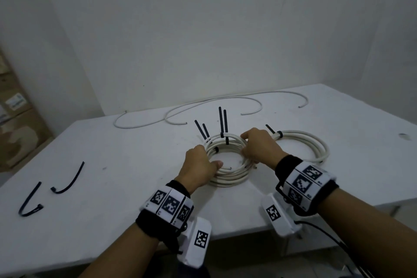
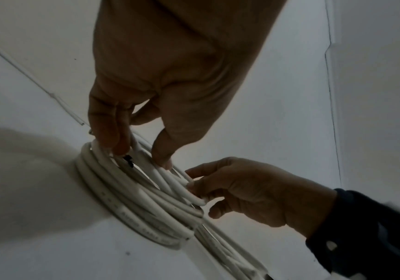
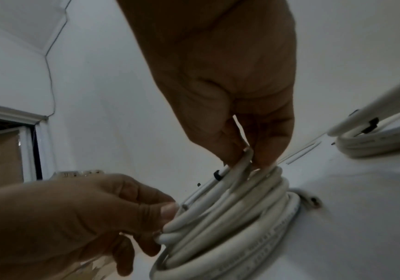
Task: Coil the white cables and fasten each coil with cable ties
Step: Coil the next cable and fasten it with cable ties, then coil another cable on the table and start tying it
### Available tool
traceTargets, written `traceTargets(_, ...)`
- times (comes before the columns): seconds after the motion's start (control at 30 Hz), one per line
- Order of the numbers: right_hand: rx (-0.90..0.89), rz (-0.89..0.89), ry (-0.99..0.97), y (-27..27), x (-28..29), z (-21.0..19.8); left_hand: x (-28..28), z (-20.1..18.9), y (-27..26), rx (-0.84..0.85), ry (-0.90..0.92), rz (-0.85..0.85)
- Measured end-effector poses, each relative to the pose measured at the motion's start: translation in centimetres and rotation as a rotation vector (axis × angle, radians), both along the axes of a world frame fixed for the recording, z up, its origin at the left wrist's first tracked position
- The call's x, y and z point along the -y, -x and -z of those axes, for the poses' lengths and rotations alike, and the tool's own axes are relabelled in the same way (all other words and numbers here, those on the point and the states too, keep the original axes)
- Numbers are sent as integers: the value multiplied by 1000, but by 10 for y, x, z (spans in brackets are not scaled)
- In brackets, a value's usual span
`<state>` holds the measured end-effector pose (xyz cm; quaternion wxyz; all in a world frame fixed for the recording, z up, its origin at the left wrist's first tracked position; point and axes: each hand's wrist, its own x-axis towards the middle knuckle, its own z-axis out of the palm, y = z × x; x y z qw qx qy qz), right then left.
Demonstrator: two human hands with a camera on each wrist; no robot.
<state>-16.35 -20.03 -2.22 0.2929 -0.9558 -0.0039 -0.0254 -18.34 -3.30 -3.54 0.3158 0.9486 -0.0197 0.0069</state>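
Observation:
A coil of white cable (image 1: pixel 228 177) lies in the middle of the table, with several black cable ties (image 1: pixel 221 123) standing up from its far side. My left hand (image 1: pixel 209 162) grips the coil's left side, thumb inside the ring; in the left wrist view its fingers (image 2: pixel 117 145) and thumb press the strands of the coil (image 2: pixel 146 204). My right hand (image 1: pixel 246 149) holds the right side. In the right wrist view it (image 3: pixel 248 159) pinches strands at the top of the coil (image 3: pixel 230 227). A second tied coil (image 1: pixel 302 144) lies to the right.
Loose white cables (image 1: pixel 203 106) curve along the table's far edge by the wall. Two spare black cable ties (image 1: pixel 67 178) lie at the near left. Cardboard boxes (image 1: pixel 15 119) stand left of the table. The second coil (image 3: pixel 373 140) sits close to my right hand.

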Motion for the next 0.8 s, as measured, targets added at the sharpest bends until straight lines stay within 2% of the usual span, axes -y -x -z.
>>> traceTargets(0.2,14,33,185,1,2,9,2,8,0,21,-96,38)
traceTargets(0.33,23,30,114,8,10,-5,0,3,0,55,-133,5)
traceTargets(0.47,49,18,48,6,25,-28,-11,-25,-11,139,-60,-32)
traceTargets(0.57,50,7,-44,-5,35,-43,-25,-44,-32,179,-19,-23)
traceTargets(0.67,35,19,-83,-29,45,-49,-43,-51,-64,118,-21,-33)
traceTargets(0.8,-75,-20,-76,-80,55,-49,-62,-48,-119,19,-181,-28)
